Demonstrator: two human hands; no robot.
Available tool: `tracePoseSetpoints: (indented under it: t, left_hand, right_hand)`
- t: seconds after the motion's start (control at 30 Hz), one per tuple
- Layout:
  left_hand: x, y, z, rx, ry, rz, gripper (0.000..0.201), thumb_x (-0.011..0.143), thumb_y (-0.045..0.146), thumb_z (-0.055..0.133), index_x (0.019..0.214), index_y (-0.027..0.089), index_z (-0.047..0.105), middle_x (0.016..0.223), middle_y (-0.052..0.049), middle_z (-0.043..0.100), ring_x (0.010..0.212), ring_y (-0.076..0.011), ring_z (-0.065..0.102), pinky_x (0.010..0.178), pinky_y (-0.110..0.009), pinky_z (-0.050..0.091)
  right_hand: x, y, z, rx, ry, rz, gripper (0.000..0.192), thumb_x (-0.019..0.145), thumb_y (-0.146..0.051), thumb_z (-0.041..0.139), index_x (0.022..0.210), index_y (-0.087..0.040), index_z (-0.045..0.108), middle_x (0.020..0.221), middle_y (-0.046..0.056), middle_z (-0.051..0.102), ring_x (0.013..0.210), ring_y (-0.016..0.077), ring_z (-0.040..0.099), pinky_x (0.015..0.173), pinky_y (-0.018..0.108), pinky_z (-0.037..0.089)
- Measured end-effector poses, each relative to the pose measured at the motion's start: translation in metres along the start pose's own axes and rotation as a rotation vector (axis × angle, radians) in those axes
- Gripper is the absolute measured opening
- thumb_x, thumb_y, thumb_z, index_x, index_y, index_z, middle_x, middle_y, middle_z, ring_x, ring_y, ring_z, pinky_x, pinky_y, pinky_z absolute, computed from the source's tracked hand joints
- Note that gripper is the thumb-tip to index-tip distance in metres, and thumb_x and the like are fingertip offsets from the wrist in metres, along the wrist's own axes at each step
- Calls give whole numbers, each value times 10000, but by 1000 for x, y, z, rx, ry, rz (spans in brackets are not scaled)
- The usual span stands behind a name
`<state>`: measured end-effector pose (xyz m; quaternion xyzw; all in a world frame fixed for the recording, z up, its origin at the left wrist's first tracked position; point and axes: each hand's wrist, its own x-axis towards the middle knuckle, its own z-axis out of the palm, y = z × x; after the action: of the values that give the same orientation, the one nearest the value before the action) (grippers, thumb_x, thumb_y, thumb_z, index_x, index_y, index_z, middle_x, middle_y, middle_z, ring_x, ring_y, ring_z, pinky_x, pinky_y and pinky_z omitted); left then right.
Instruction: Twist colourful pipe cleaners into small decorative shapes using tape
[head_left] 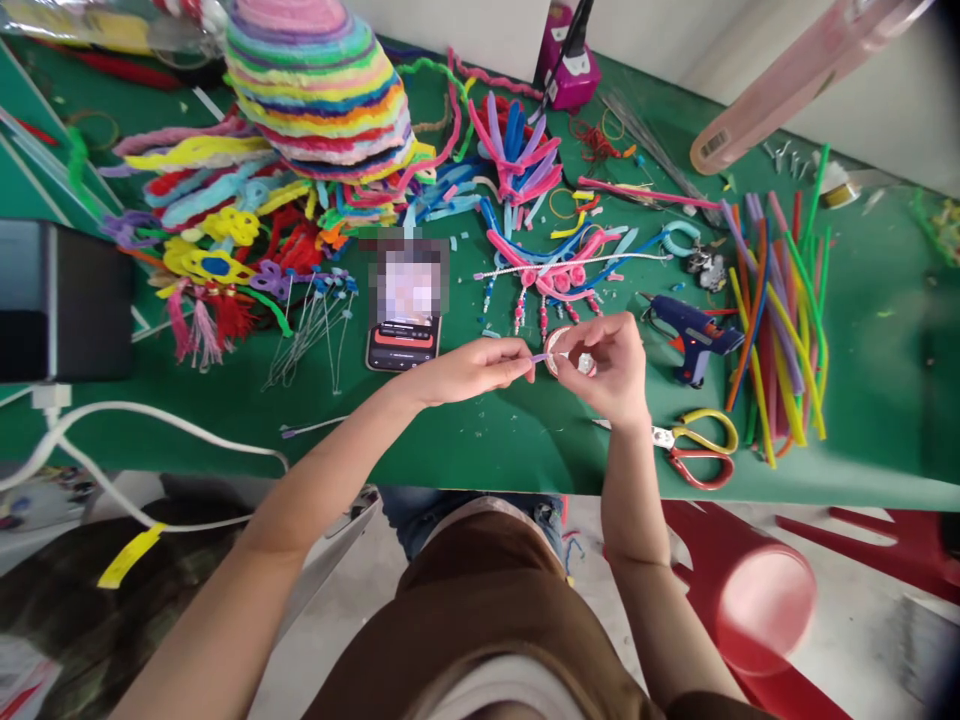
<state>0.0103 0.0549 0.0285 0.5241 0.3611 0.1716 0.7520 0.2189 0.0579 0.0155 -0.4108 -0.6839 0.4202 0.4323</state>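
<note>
Over the near middle of the green bench (465,435), a short purple strip (539,357) is pinched by the left hand (484,368) and right hand (611,370); scissors (666,438) lie near right, a glue gun (694,335) beyond them, a phone (405,338) farther left.

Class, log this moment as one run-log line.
left hand: pinching lilac piece | right hand: at its other end | scissors: partly hidden by right wrist | phone: screen lit
</note>
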Motion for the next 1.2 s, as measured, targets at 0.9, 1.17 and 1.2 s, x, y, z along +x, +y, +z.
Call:
tracePoseSetpoints:
  t: [0.9,1.17,1.2]
  left_hand:
    - [-4,-1,-1,-57,0,99,341,943,478,492,839,163,571,562,75,315,482,-68,274,470,-220,235]
    - [-4,-1,-1,-46,0,89,341,946,473,488,845,159,574,568,71,328,485,-69,282,475,-226,235]
    - [-4,-1,-1,-44,-1,91,341,947,472,486,846,159,575,567,71,328,485,-69,282,476,-227,236]
  right_hand:
    - [-9,5,43,664,212,299,407,673,-372,839,860,-275,491,667,-96,685,562,87,607,535,219,521]
    - [-9,3,43,761,193,339,381,681,-379,835,870,-279,520,665,-104,695,563,81,598,548,210,520]
    - [-9,2,43,766,194,342,379,680,-379,836,870,-278,523,662,-104,692,565,80,597,545,207,515]
